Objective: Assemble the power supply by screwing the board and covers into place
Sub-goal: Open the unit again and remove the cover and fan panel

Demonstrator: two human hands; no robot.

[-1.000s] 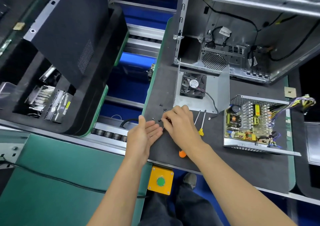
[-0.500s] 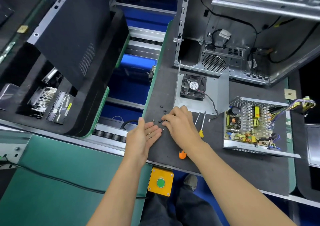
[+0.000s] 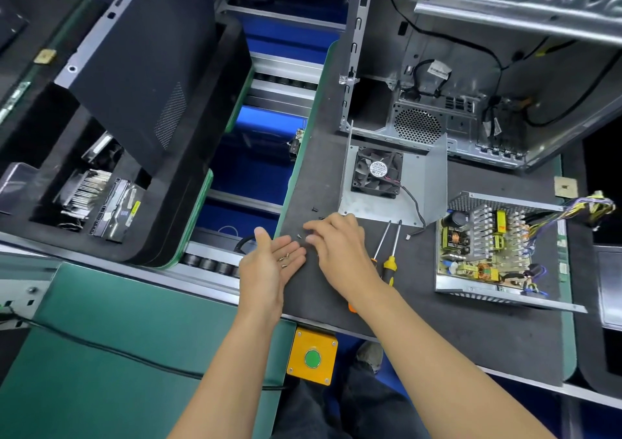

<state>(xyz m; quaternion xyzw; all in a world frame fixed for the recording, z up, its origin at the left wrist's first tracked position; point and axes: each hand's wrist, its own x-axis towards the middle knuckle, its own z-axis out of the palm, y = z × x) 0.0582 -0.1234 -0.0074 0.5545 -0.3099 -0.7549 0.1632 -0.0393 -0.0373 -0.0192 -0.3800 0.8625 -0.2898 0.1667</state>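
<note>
My surface (image 3: 420, 304) is matt dark foam; beside the bare-metal fan cover (image 3: 427, 182), brassy screws (image 3: 284, 259) shine in my left hand (image 3: 269, 263).

A dark work mat (image 3: 437, 331) lies beside a roller conveyor (image 3: 215, 265).

The single head-worn wide-angle camera looked steeply down and forward from above the person's forearms, close over the near edge of the dark surface (image 3: 454, 331), with the frame's edges bending outward.
</note>
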